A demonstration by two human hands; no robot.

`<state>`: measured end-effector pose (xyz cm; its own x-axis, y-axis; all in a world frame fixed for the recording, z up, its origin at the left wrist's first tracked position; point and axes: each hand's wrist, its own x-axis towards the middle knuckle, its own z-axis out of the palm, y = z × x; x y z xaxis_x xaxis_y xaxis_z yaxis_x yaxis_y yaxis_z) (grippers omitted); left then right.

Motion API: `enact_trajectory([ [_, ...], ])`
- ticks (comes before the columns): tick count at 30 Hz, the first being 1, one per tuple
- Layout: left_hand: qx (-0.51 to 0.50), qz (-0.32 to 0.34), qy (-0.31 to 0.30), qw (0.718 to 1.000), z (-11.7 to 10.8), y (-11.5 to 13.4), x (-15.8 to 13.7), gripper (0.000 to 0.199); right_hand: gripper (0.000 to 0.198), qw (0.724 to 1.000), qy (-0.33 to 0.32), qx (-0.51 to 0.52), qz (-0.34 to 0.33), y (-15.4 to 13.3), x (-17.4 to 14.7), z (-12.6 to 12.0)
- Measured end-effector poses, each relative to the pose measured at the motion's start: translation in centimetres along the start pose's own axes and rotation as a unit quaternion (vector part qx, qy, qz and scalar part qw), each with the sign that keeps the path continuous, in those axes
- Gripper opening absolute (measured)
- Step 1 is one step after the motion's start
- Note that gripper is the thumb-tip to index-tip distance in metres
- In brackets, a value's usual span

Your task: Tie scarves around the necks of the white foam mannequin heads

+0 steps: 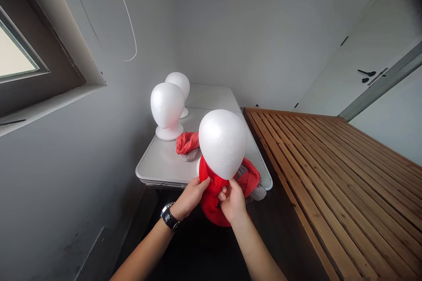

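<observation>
Red scarf [214, 210]: it's around the neck of the front head [222, 142], at the table's [163, 164] near edge, toward the near-right corner; lower part hangs in front of that edge. Your left hand [194, 196] pinches the scarf's left side between thumb and fingers. Your right hand [234, 203] is closed on it too, fingers curled, thumb up under the chin; the exact fold it grips is hidden.

Why: you're likely holding both sides at the throat so the wrap can be managed evenly. The head probably sits near the edge to keep the neck within reach and let cloth drop freely. Neck itself mostly hidden by chin and scarf.

Coral-grey cloth [251, 179] right of the neck, at the near-right corner; can't tell if it joins the coral bundle [187, 142] left of the head, which has grey cloth [190, 155] under it. The second head [167, 105] stands bare by the left edge, third head [180, 83] bare behind it; both probably set back for working room.

Containers: none visible.

Watch [170, 216] on your left wrist. Slatted bench [316, 162] beyond the right edge, door [343, 70] past it; window [15, 48] and cord [127, 13] off left.
</observation>
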<state>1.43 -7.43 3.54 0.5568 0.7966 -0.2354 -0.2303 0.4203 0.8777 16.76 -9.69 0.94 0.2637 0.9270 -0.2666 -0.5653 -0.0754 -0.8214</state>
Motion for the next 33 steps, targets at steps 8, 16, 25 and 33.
enact_trajectory([
  [8,0.002,-0.041,-0.031,0.999,-0.4,0.6,-0.6,0.061,0.062,0.987,-0.066,-0.147,0.027,0.6,-2.0,0.0],
  [16,-0.07,-0.004,-0.003,0.997,0.2,-0.9,-0.7,0.054,0.069,0.992,-0.071,-0.064,0.087,1.9,-2.2,-0.1],
  [25,0.021,0.064,0.078,0.995,-0.5,-1.9,0.1,0.042,0.065,0.999,-0.023,-0.014,0.017,1.0,-1.4,0.2],
  [33,0.144,0.117,0.165,0.969,-1.0,-1.2,-0.1,0.017,0.059,1.0,0.017,0.019,-0.006,-1.3,0.2,-0.7],
])
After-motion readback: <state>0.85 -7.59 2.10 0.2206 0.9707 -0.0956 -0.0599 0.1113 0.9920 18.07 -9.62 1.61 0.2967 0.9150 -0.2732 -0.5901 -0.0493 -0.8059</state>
